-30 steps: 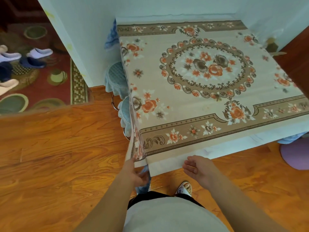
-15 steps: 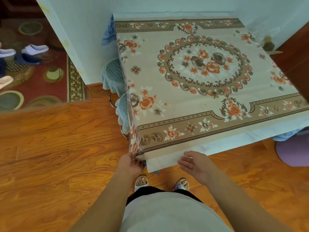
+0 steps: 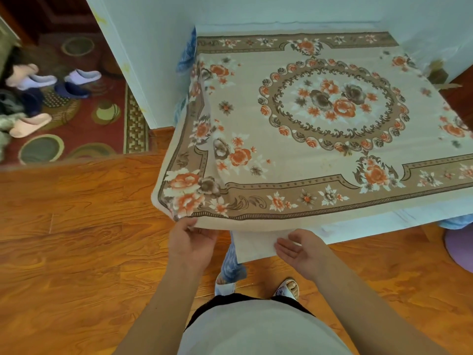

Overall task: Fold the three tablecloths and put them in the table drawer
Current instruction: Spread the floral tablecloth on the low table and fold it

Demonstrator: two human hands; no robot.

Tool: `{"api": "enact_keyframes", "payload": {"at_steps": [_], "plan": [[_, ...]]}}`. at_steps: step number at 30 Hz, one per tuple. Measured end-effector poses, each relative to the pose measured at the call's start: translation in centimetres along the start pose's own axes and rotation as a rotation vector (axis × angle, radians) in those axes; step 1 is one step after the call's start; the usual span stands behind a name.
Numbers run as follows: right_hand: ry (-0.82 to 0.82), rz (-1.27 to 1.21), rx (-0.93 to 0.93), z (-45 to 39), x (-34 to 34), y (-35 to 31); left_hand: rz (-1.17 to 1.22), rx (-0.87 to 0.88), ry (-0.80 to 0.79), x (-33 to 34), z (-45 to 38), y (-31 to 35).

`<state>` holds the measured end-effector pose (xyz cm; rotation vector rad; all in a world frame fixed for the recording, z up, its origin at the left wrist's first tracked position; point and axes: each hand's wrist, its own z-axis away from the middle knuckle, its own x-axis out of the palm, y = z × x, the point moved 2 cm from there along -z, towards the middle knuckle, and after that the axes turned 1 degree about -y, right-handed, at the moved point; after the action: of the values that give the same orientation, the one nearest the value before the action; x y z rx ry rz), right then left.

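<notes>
Floral tablecloth point(image 3: 294, 139) spread over the counter point(image 3: 384, 224); left hand point(image 3: 190, 243) pinches its lifted near-left corner, right hand point(image 3: 298, 249) open, palm up, empty. Cloth appears light, limp and slightly slick: best taken at corners.

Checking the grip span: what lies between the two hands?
In the head view, the floral tablecloth's beige hem and a white layer beneath lie between left hand and right hand.

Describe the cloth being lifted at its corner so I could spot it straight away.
Start at the table pushed against the pale blue wall. The top layer spread over it is the floral tablecloth, its near-left corner pinched up by the left hand. Unlike the plain white cloth and blue patterned cloth hanging beneath, it shows orange roses inside a brown border.
</notes>
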<state>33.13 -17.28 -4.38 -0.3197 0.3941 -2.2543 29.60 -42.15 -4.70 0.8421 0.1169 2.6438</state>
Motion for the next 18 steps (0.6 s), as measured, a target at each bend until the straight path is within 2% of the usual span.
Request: {"api": "enact_keyframes", "payload": {"at_steps": [4, 7, 9, 11, 14, 18], "plan": [[-0.056, -0.321, 0.061, -0.3, 1.0, -0.1, -0.072, 0.08, 0.024, 0.4, 1.1, 1.1], [-0.143, -0.699, -0.04, -0.7, 0.6, -2.0, -0.109, 0.121, 0.083, 0.5, 1.4, 1.5], [-0.148, -0.839, -0.119, -1.0, -0.6, -4.7, -0.127, 0.145, 0.123, 0.4, 1.5, 1.6], [-0.092, -0.775, -0.177, -1.0, -1.9, -7.9, -0.16, 0.168, 0.149, 0.3, 1.5, 1.7], [0.108, -0.479, -0.213, -1.5, -3.8, -11.7, -0.283, 0.219, 0.214, 0.3, 2.0, 1.9], [0.206, -0.219, -0.206, -4.8, -7.1, -13.9, -0.407, 0.414, 0.341, 1.3, 3.5, 2.6]]}}
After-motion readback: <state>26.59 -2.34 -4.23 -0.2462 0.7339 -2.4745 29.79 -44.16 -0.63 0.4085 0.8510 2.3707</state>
